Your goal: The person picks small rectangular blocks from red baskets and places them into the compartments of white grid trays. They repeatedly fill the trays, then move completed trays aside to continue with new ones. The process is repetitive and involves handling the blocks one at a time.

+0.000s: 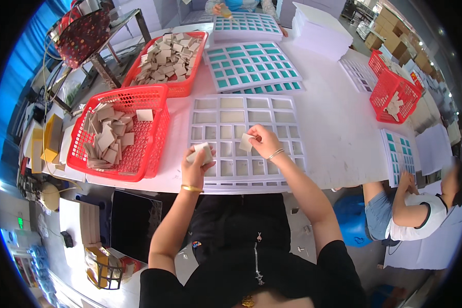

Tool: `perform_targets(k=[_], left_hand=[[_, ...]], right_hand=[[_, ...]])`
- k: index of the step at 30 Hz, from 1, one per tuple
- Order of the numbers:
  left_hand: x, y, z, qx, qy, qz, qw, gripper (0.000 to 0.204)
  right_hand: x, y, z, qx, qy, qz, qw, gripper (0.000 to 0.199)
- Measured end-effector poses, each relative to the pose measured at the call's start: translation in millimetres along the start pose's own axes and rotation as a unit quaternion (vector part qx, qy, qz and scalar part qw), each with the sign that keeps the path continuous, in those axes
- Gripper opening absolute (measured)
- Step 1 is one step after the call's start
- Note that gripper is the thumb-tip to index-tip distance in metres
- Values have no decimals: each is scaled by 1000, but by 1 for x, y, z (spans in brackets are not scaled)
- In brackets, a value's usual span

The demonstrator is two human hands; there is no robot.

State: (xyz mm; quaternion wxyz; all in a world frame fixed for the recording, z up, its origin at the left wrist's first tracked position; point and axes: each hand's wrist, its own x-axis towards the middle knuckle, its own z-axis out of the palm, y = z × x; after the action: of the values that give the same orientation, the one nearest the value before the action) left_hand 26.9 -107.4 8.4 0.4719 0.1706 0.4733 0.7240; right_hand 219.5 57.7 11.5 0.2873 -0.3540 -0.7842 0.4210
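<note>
The right hand (266, 141) is pinching one pale square (246, 142) over the white tray (245, 104), and the left hand (197, 163) is holding a small stack (204, 151) by its left edge. Loose pinching could be dropping the square crooked; loose holding could be spilling the stack.

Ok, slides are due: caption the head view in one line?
Left hand holds pale pieces; right hand holds another piece over a white compartmented tray beside a red basket.
</note>
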Motion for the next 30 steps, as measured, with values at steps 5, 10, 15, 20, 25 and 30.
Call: perform_targets(k=[5,10,15,20,25,30], left_hand=[[-38,1,-23,-75,60,57,994,39],[-47,-12,-38,-132,106,35,985,33],[-41,-15,-25,-99,96,40,990,31],[-26,-13,2,-22,90,3,996,29],[-14,-30,7,0,89,-5,996,27],[-15,-38,29,23,-14,10,1000,26]], right_hand=[[18,-4,25,56,-65,50,995,19],[25,6,52,-24,-116,2,993,18],[17,-3,59,-247,-43,-178,952,24],[16,-8,62,-401,-113,-219,882,27],[5,-34,42,-294,-54,-243,923,26],[-23,-56,23,163,-158,71,971,22]])
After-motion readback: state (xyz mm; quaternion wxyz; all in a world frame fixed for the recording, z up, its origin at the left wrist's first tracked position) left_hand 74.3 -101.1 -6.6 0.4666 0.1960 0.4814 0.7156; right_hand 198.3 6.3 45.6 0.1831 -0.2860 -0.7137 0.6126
